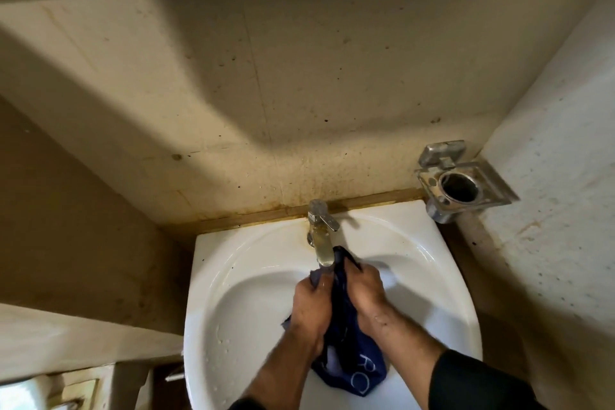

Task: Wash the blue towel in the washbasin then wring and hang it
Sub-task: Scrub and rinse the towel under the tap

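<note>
Two hands bunch the blue towel under the tap, over the washbasin: your left hand and right hand both grip it. Its tail hangs low; wringing here could splash water past the front rim.

A stained beige wall is seen behind, crossed by a broad shadow. A speckled white wall stands at the right, where a metal holder is mounted.
</note>
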